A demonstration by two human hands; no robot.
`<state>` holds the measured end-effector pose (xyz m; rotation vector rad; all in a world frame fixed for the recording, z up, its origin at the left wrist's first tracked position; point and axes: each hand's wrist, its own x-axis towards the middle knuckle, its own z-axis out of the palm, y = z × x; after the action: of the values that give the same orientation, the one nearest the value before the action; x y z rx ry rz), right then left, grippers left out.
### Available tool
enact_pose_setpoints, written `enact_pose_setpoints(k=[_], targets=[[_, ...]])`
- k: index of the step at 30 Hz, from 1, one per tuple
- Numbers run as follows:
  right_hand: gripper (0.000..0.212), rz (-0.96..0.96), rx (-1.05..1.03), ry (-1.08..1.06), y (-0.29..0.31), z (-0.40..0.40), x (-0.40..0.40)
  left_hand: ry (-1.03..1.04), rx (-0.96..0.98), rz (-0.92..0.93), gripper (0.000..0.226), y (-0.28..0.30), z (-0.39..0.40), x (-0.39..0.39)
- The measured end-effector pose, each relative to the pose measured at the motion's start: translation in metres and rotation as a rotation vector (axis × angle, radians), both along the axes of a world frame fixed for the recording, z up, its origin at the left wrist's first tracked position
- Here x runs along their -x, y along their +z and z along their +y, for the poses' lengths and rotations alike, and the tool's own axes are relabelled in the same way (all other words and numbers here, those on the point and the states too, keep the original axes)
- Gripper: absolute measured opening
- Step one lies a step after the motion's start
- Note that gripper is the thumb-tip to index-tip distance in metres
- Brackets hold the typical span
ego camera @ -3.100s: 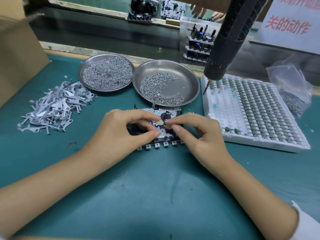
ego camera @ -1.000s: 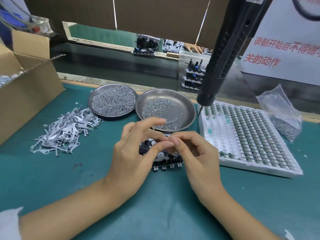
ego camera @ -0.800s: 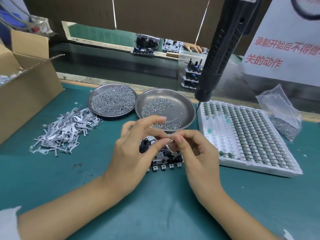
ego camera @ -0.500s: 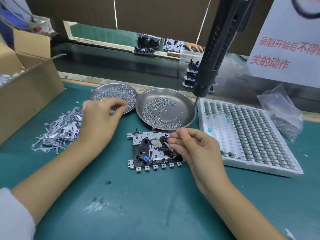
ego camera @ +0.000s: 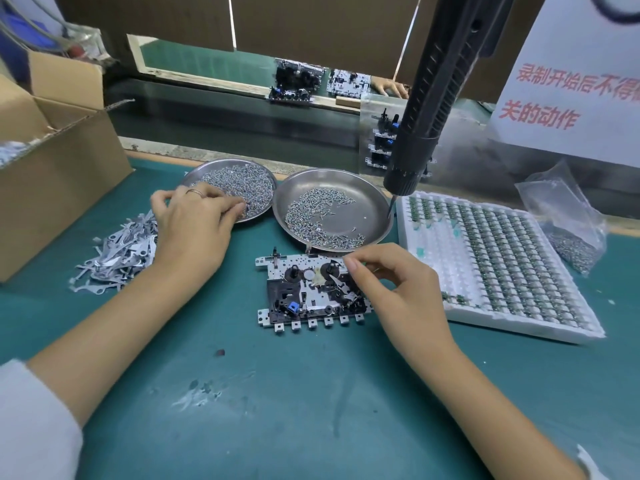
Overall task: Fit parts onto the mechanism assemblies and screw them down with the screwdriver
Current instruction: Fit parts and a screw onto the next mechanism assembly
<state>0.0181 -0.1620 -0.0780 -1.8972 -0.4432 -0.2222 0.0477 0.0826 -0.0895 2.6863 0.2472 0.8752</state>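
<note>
The flat grey-and-black metal mechanism assembly lies on the teal bench mat, its long axis running left to right, a row of small square tabs along its near edge. The right hand hangs over the assembly's right end, thumb and forefinger drawn together above the black spindle there; whether they pinch a small part or merely steady the thin silver lever piece lying slantwise on the plate, I cannot tell. The left hand is well off to the far left, its fingertips curled down into the round steel dish heaped with small silver screws, seemingly picking one up, though no screw shows between the fingers.

A second steel dish with a thinner scatter of screws sits just beyond the assembly, nearly touching its far edge. The black electric screwdriver hangs from above, its bit pointing down at that dish's right rim, beyond and to the right of the assembly.

The coming move probably turns on this: the screw must travel rightward and nearward from the left dish to the assembly, while the screwdriver is nearer the right hand, which would have to reach up and away.
</note>
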Motion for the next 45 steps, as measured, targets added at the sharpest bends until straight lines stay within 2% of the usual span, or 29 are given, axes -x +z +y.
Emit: enact_pose_setpoints(k=[2, 4, 6, 8, 11, 16, 25, 27, 29, 32, 34, 37, 40, 45], targets=[[0.025, -0.021, 0.008, 0.002, -0.001, 0.001, 0.000, -0.044, 0.010, -0.050, 0.023, 0.005, -0.008, 0.006], [0.024, -0.024, 0.004, -0.006, -0.001, 0.000, -0.001, -0.243, 0.062, -0.095, 0.023, 0.014, -0.025, 0.017], [0.019, -0.027, -0.008, -0.015, -0.001, 0.000, -0.002, -0.474, 0.172, -0.010, 0.026, 0.021, -0.045, 0.030], [0.016, -0.031, -0.023, -0.021, 0.000, -0.001, -0.002, -0.568, 0.227, 0.118, 0.020, 0.025, -0.057, 0.037], [0.014, -0.034, -0.030, -0.033, 0.001, -0.001, -0.002, -0.560, 0.163, 0.236, 0.008, 0.024, -0.061, 0.038], [0.013, -0.041, -0.046, -0.033, 0.002, -0.001, -0.002, -0.489, 0.079, 0.359, 0.011, 0.021, -0.065, 0.035], [0.015, -0.070, -0.043, -0.045, 0.003, -0.004, -0.003, -0.519, 0.055, 0.337, 0.013, 0.019, -0.068, 0.035], [0.012, -0.096, -0.035, -0.067, 0.003, -0.004, -0.005, -0.539, 0.168, 0.267, 0.009, 0.022, -0.065, 0.035], [0.008, -0.132, 0.027, -0.075, 0.006, -0.003, -0.010, -0.551, 0.390, 0.156, 0.008, 0.026, -0.060, 0.035], [0.014, -0.117, 0.254, -0.024, 0.015, 0.004, -0.031, -0.523, 0.725, 0.002, 0.009, 0.027, -0.051, 0.033], [0.022, -0.094, 0.428, 0.013, 0.022, 0.015, -0.050, -0.490, 0.854, -0.066, 0.009, 0.025, -0.048, 0.033], [0.039, 0.037, 0.648, 0.138, 0.028, 0.033, -0.076, -0.459, 0.987, -0.106, 0.009, 0.022, -0.048, 0.034], [0.041, 0.122, 0.677, 0.196, 0.024, 0.044, -0.087, -0.467, 1.043, -0.110, 0.011, 0.018, -0.053, 0.036], [0.026, -0.015, 0.643, 0.151, 0.019, 0.045, -0.087, -0.473, 1.081, -0.116, 0.016, 0.013, -0.061, 0.040]])
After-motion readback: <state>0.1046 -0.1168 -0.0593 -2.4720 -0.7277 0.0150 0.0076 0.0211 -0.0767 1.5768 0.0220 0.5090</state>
